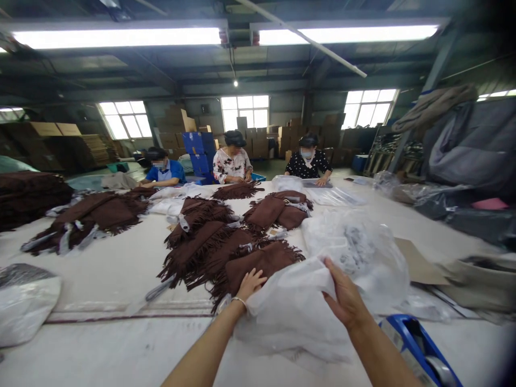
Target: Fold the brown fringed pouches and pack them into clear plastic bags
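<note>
A brown fringed garment (pixel 258 263) lies nearest me on a big white table (pixel 121 269). My left hand (pixel 250 284) rests on its near edge, fingers curled on the cloth beside a clear plastic bag (pixel 294 312). My right hand (pixel 344 298) grips the top of that bag, fingers closed on the film. A thin bracelet shows on my left wrist. Several more brown fringed pieces (pixel 201 236) lie spread behind the first one.
A heap of clear bags (pixel 355 252) sits to the right, with a cardboard sheet (pixel 419 263) beyond and a blue tape dispenser (pixel 419 349) at my right elbow. Three people (pixel 233 161) work at the far end. Garment piles (pixel 92 215) and dark bundles (pixel 463 156) flank the sides.
</note>
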{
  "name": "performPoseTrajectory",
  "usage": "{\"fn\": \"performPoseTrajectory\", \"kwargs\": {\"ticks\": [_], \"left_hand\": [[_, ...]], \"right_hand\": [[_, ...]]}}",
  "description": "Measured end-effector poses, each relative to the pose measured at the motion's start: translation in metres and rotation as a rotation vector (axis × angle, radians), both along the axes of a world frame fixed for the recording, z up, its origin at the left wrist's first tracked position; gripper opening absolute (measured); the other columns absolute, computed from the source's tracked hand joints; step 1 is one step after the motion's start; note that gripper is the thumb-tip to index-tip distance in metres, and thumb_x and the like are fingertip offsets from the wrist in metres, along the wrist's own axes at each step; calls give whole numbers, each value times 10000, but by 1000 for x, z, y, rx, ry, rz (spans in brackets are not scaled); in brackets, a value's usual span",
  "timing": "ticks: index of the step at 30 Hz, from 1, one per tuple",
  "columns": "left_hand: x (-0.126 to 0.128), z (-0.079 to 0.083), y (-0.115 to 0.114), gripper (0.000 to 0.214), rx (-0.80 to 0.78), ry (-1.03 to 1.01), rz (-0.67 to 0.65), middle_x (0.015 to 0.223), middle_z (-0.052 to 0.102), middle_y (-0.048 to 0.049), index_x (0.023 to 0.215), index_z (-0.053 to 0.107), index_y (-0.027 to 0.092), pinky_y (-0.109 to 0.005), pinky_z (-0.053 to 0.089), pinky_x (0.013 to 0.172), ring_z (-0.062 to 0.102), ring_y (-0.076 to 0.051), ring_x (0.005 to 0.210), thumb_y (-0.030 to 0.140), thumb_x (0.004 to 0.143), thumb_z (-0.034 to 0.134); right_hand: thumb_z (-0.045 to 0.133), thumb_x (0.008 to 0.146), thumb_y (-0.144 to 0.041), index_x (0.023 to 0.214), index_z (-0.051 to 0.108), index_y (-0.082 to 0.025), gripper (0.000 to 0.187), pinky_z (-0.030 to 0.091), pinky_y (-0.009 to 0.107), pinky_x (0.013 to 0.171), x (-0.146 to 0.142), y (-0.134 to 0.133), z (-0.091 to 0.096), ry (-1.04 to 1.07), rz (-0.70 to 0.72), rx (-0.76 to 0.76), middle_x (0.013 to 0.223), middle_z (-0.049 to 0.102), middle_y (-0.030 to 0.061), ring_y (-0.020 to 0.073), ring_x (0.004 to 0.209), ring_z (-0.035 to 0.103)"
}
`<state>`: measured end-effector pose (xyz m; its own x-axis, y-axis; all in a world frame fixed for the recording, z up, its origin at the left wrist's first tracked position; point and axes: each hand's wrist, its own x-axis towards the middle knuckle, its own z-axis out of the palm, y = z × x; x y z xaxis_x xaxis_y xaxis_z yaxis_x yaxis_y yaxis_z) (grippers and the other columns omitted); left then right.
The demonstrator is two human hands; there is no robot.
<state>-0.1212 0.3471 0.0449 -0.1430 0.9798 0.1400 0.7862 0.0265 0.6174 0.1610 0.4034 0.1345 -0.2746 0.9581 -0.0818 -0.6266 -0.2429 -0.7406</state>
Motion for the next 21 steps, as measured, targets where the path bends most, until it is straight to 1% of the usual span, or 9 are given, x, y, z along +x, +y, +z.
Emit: {"fn": "performPoseTrajectory", "kwargs": {"ticks": [4,6,8,10,12,13,15,19,21], "left_hand": [[1,44,-25,560,124,-203,10,1325,509,-130,1366,396,127,-401,401,1010,494,-243,1206,448,947,209],[9,66,-37,613,166,-247,-59,1382,447,-116,1400,333,144,-356,380,1032,454,-234,1243,504,904,354],[22,82,-42,708,180,-215,-84,1305,525,-112,1387,354,166,-338,401,998,504,-238,1180,459,786,588],[31,90,-37,620,177,-121,17,1066,648,-105,1281,493,151,-342,453,882,591,-235,979,354,718,658],[34,94,-28,323,176,-45,147,806,664,-74,999,664,127,-332,458,775,594,-214,784,292,727,612],[33,96,-23,222,178,-36,171,733,650,-63,857,692,126,-324,450,750,582,-206,738,279,731,594],[29,101,-19,188,188,-60,152,677,639,-49,715,689,132,-299,441,719,574,-194,707,286,739,583],[35,123,-37,284,242,-206,133,759,670,-42,831,686,140,-257,459,665,601,-178,718,384,813,542],[50,134,-58,288,367,-292,160,875,678,-59,858,676,147,-284,480,751,617,-194,828,398,840,536]], "right_hand": [[753,663,-365,870,671,-169,297,530,219,572,-16,-15,0,19,84,-24,810,701,1,125,674,614],[754,663,-373,870,672,-166,303,528,205,578,-31,-22,-3,39,83,-34,816,700,-3,112,677,607],[751,667,-379,862,672,-171,296,519,188,580,-45,-27,-4,71,73,-38,807,698,-12,101,679,603],[745,675,-379,868,672,-183,285,518,183,594,-53,-30,-2,111,65,-31,807,696,-25,97,690,603],[740,682,-372,895,671,-194,287,524,193,616,-51,-29,3,145,61,-12,835,698,-30,106,723,612],[741,681,-365,906,671,-199,289,526,199,624,-48,-27,6,156,62,0,850,700,-30,112,738,617],[742,682,-351,906,672,-212,272,529,204,644,-36,-22,12,165,59,26,864,704,-34,116,758,624],[606,768,-530,981,653,-269,340,512,320,861,-18,-22,32,221,98,144,1071,672,-8,169,1007,602],[536,784,-599,1082,620,-281,444,425,410,990,-23,-37,44,141,175,243,1213,604,20,215,1155,526]]}}
